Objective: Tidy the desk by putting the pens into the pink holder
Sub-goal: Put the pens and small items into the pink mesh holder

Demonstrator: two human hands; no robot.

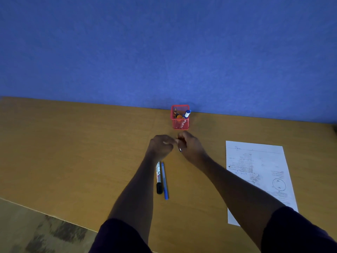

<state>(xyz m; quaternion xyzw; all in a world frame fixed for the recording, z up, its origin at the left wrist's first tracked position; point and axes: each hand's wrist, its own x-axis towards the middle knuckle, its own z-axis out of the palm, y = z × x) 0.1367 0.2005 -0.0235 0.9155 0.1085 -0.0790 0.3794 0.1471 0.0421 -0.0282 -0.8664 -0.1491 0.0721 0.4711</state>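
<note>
The pink mesh holder (180, 123) stands at the back of the desk against the blue wall, with a blue-capped marker (187, 113) and other small items in it. My two hands meet just in front of it. My right hand (191, 146) is curled around a small pen whose tip (180, 149) pokes out below the fingers. My left hand (160, 145) has its fingers pinched together and touches the right hand's fingertips; motion blur hides whether it grips the pen too. A white marker with a black cap (159, 179) and a blue pen (164, 181) lie side by side on the desk between my forearms.
A printed sheet of paper (259, 172) lies on the wooden desk (73, 152) to the right, partly under my right forearm. The blue partition (164, 52) bounds the desk's back. The desk's front edge runs across the lower left, with carpet (36, 230) below.
</note>
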